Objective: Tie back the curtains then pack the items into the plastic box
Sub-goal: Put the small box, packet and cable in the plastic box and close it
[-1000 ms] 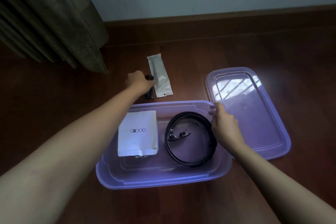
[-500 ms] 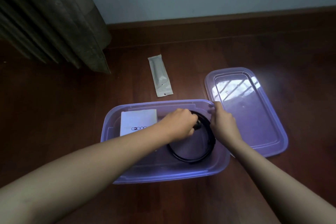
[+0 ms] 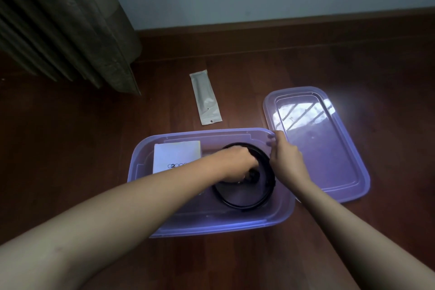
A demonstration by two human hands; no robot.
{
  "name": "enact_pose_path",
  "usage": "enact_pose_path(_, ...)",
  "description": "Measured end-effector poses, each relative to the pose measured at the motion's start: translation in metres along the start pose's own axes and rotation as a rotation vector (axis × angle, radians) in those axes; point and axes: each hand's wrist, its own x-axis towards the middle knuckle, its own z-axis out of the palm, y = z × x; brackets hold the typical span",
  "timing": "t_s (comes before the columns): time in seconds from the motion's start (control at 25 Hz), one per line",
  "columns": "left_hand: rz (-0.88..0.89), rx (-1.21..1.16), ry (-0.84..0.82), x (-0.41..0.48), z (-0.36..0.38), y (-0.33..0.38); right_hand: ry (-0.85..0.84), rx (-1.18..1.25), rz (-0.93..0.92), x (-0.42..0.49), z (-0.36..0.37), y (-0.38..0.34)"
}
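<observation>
Packing looks mostly done, judging by the plastic box (image 3: 211,227) on the floor: a black coiled band (image 3: 244,206) lies inside it, with a white packet (image 3: 176,155) at its left end. The left grip (image 3: 237,165) reaches into the box's middle, fingers curled on a small dark item (image 3: 253,174) within the coil. The right grip (image 3: 286,162) pinches the box's far right rim. What remains, I judge, is the slim pale pouch (image 3: 206,99) just beyond the box and the lid (image 3: 329,160) lying flat to its right. The box is translucent violet, shallow and thin-walled. Beyond the box, leftward, the curtain (image 3: 66,23) hangs in folds; no tie shows.
</observation>
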Motion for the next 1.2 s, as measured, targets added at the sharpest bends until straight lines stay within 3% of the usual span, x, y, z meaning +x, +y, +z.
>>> enact_pose_path(0.12,0.051,0.041,0.01,-0.003,0.002,0.0,0.0,0.009,0.012,-0.001,0.0,0.0)
enact_pose_path(0.24,0.135,-0.082,0.085,-0.018,-0.006,-0.005,0.005,0.016,0.006,-0.001,0.0,-0.001)
enact_pose_path(0.32,0.202,-0.116,0.021,-0.032,-0.01,-0.006,0.012,0.02,-0.003,-0.002,0.0,0.0)
enact_pose_path(0.44,0.22,0.115,-0.152,-0.045,-0.005,-0.01,0.016,0.022,-0.004,-0.002,0.0,0.0)
enact_pose_path(0.52,0.296,0.223,-0.152,-0.046,0.004,-0.007,0.014,0.022,0.002,-0.002,0.0,0.0)
enact_pose_path(0.64,0.365,0.273,-0.108,-0.047,0.012,-0.002,0.007,0.021,0.002,-0.001,0.001,0.001)
enact_pose_path(0.76,0.32,0.213,-0.145,-0.05,0.007,-0.002,0.009,0.022,0.001,-0.001,0.001,0.001)
enact_pose_path(0.8,0.314,0.112,-0.098,-0.052,0.003,-0.003,0.011,0.02,0.0,-0.001,0.001,0.001)
enact_pose_path(0.88,0.327,0.017,0.247,-0.046,-0.003,-0.012,0.011,0.016,-0.003,-0.001,0.002,0.002)
enact_pose_path(0.96,0.188,-0.061,0.646,-0.032,-0.012,-0.028,0.011,0.017,0.001,0.0,0.002,0.003)
enact_pose_path(1.04,-0.123,-0.246,0.786,-0.016,-0.032,-0.054,0.011,0.008,0.009,-0.001,0.002,0.003)
enact_pose_path(1.12,-0.416,-0.26,0.628,0.001,-0.044,-0.086,0.013,0.006,0.013,-0.001,0.002,0.002)
enact_pose_path(1.2,-0.533,-0.215,0.299,0.012,-0.044,-0.11,0.009,0.006,0.02,-0.001,0.002,0.001)
